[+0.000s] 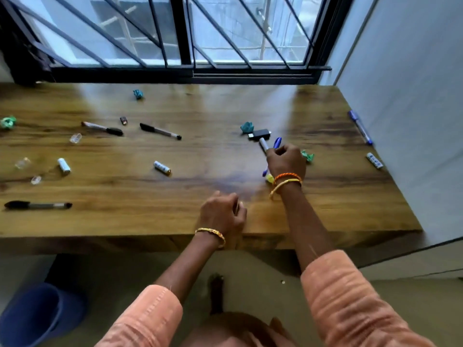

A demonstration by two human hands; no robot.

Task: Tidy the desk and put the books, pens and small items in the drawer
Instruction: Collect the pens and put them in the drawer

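Your right hand (285, 160) fingers curl around two pens (269, 145) above the tabletop (200, 151); left hand (221, 216) fingers loosely curled, holding nothing

Daylight from the window (225, 31) glares on the desk (175, 108); edges bend.

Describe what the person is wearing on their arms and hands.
Both arms have salmon-orange, ribbed sleeves pushed up to mid-forearm. The left wrist carries one gold bangle. The right wrist carries an orange braided thread band and a gold bangle. No gloves or rings show.
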